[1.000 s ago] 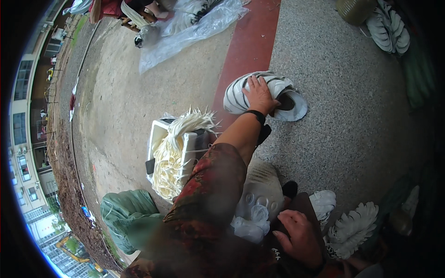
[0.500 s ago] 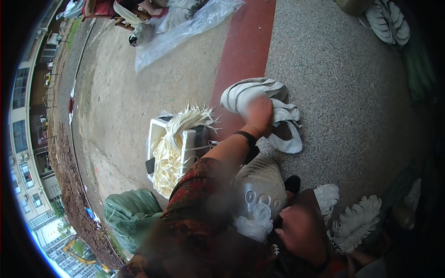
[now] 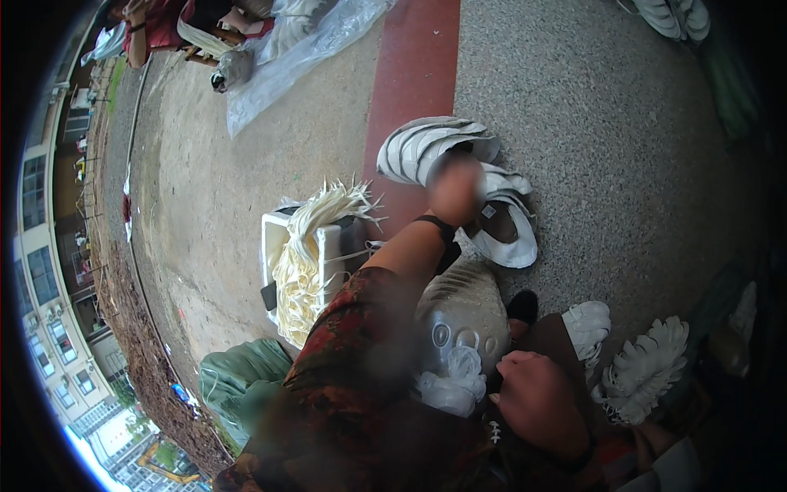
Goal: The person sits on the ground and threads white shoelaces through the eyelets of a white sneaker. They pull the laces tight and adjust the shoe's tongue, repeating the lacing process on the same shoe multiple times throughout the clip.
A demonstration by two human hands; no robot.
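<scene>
My left arm, in a dark red patterned sleeve, reaches forward to a row of nested white shoe uppers (image 3: pixel 438 139) on the ground. The blurred left hand (image 3: pixel 457 193) rests over them; its fingers are smeared, so any grip is unclear. Just right of it lies a white upper (image 3: pixel 512 250) with a brown lining and a small pale label. Close to my body, my right hand (image 3: pixel 533 394) is closed, its fingers curled in; what it holds is hidden. Beside that hand is a brown and white piece (image 3: pixel 586 324).
A white foam box (image 3: pixel 328 246) overflows with cream cords (image 3: pixel 299 283). A clear ribbed plastic container (image 3: pixel 463 307) with a crumpled clear bag (image 3: pixel 455 381) stands between my arms. Green sack (image 3: pixel 242 381) at left, more white uppers (image 3: pixel 648 369) at right. Another person (image 3: pixel 160 25) sits by plastic sheeting (image 3: pixel 299 61).
My left hand has shifted slightly on the stack, and the uppers there look more spread. The view has moved a little; my right hand stays closed near my lap.
</scene>
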